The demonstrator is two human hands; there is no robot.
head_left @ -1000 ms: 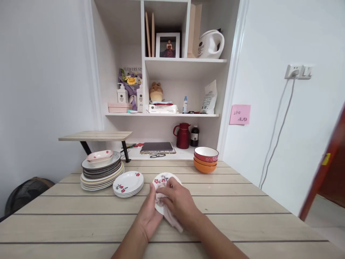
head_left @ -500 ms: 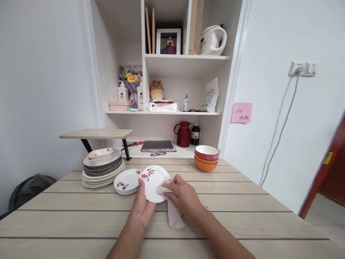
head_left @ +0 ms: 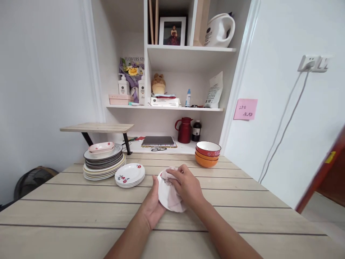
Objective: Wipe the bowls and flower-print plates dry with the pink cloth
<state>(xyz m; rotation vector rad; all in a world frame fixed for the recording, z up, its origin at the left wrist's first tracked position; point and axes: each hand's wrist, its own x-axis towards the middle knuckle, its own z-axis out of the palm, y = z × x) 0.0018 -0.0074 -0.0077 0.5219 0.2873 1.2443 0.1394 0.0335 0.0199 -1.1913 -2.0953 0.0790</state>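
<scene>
My left hand (head_left: 154,204) grips the left edge of a small white plate (head_left: 163,192), thumb near the rim and fingers underneath. The plate is tilted above the table. Bunched in the fingers of my right hand (head_left: 188,185) is a pale pink cloth (head_left: 174,197), pressed on the plate's upper face and covering most of it. Only a trace of the red flower pattern shows at the plate's upper left. Left of my hands lies a short stack of matching flowered plates (head_left: 130,172).
At the far left rises a taller stack of plates (head_left: 104,167), topped by a pink-spotted dish (head_left: 101,146), beside a small raised stand (head_left: 97,127). Several nested bowls (head_left: 207,158) sit at the back right. Behind the table are a laptop (head_left: 158,141), glasses (head_left: 159,149) and a red jug (head_left: 184,130).
Both hands and the plate have shifted right, away from the flowered stack. The cloth has moved from the plate's right edge to cover most of its face. The camera view has shifted slightly.
</scene>
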